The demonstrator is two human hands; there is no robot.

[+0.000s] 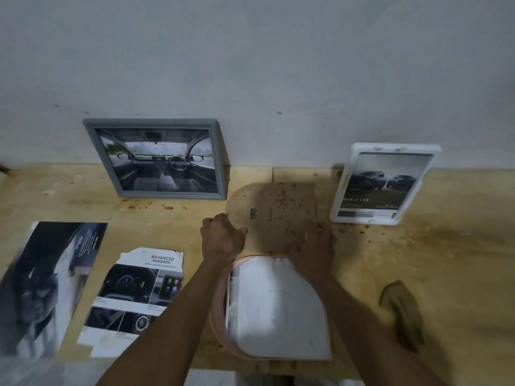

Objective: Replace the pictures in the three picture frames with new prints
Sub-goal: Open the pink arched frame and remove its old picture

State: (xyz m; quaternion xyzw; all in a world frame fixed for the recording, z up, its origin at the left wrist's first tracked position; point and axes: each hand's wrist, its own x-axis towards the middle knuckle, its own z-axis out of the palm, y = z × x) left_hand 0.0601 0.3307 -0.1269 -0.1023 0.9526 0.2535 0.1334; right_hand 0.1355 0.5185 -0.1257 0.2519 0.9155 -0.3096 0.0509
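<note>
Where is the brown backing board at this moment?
In the head view the brown backing board is at centre, held by the left hand and right hand, between the grey frame and white frame.

Both hands gripped a brown backing board (pixel 274 213): left hand (pixel 221 236) at its rounded edge, right hand (pixel 313 246) at its near corner, just beyond the pink frame (pixel 218 310).
</note>
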